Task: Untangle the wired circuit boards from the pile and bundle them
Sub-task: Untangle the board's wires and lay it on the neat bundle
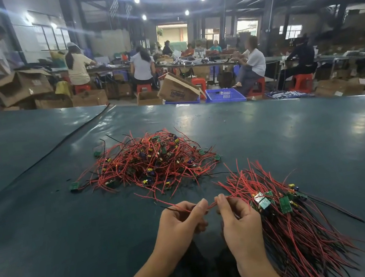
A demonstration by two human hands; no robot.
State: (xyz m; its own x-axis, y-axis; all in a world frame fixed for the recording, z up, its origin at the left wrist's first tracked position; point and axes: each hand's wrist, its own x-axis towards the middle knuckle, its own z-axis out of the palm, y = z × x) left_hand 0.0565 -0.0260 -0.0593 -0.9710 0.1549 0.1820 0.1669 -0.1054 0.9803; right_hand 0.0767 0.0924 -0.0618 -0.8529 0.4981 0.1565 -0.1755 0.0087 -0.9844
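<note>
Pile (149,163) lies mid-frame; left hand (181,222) and right hand (239,222) pinch one red wire (211,205) (bundle (297,228) lower right)

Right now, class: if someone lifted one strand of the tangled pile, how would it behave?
The tangled pile would probably sag floppily: its thin wires curve loosely. Likely light, since the boards look tiny. Neighbours would probably drag along, as strands cross.

No wording can be read for certain. A tilted cardboard box (176,89) beyond the far edge of the table (47,235) carries blue printing, seemingly upside down and too blurred to make out.
</note>
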